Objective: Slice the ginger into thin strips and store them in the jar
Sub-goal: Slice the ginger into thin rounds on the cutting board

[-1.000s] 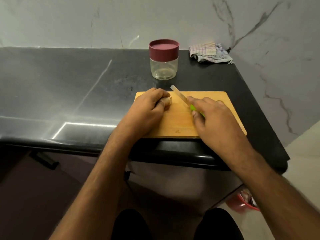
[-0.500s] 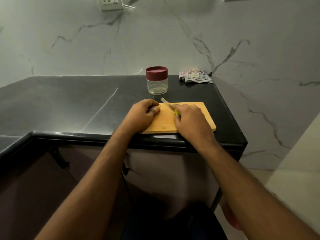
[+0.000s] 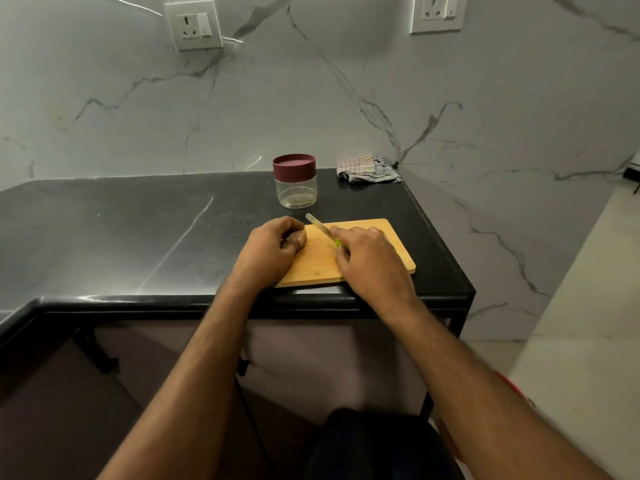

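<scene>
A wooden cutting board (image 3: 391,244) lies at the front right of the black counter. My left hand (image 3: 273,249) rests on the board's left end with its fingers curled over the ginger, which is almost wholly hidden under them. My right hand (image 3: 367,261) grips a knife (image 3: 320,226) by its green handle; the pale blade points away to the upper left, between the two hands. A clear jar (image 3: 296,188) with a maroon lid on it stands behind the board, with nothing visible inside.
A crumpled striped cloth (image 3: 369,169) lies in the counter's back right corner against the marble wall. The black counter (image 3: 138,230) stretches left; its front edge is just below the board. Two wall sockets sit high on the wall.
The camera has pulled back and tilted up, showing more wall and the sockets. Both hands stay on the board in the same grips; the ginger showed at my left fingertips before and is covered now.
</scene>
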